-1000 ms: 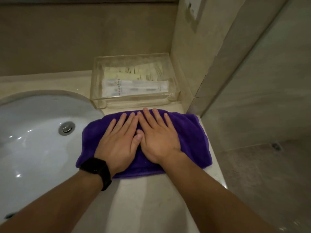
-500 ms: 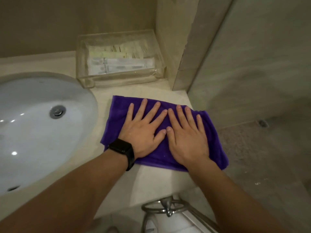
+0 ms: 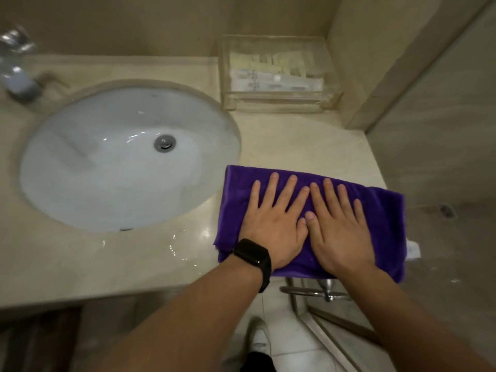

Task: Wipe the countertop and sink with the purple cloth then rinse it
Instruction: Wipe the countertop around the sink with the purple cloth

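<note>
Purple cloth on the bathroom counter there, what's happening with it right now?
A person presses both hands flat on the purple cloth, left hand beside right hand, wiping the beige countertop to the right of the sink. The cloth sits at the counter's front right corner, slightly overhanging. Water glistens on the counter just left of it.
</note>
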{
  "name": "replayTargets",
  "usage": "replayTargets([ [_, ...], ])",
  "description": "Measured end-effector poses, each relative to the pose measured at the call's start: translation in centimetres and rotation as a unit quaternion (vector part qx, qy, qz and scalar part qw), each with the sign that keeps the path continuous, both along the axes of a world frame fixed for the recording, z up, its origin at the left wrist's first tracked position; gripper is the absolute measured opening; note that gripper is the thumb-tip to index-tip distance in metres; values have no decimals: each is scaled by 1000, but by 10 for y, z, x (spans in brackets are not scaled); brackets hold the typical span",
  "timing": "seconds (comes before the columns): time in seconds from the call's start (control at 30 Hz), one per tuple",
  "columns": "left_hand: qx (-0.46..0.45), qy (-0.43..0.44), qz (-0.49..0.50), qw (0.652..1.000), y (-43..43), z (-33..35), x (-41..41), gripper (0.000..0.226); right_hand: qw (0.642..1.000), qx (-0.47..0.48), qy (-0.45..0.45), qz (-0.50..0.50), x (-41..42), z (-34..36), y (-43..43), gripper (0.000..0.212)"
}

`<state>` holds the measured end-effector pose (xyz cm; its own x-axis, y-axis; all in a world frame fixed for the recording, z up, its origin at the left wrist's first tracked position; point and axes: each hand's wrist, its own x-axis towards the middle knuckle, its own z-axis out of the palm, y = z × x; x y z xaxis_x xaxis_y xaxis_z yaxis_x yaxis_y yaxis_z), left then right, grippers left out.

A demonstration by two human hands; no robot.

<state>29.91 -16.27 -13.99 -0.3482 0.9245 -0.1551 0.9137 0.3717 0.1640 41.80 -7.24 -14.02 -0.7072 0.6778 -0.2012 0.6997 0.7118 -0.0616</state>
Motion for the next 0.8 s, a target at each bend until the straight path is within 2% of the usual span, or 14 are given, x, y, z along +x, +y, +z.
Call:
replayTargets([
  [0.17, 10, -1, 49, 999, -69, -1, -25, 62, 999, -2, 4, 41, -36, 0, -60, 63],
  [0.8, -54, 19, 193, 980, -288, 7, -151, 65, 979, -48, 9, 196, -189, 1, -252, 66],
])
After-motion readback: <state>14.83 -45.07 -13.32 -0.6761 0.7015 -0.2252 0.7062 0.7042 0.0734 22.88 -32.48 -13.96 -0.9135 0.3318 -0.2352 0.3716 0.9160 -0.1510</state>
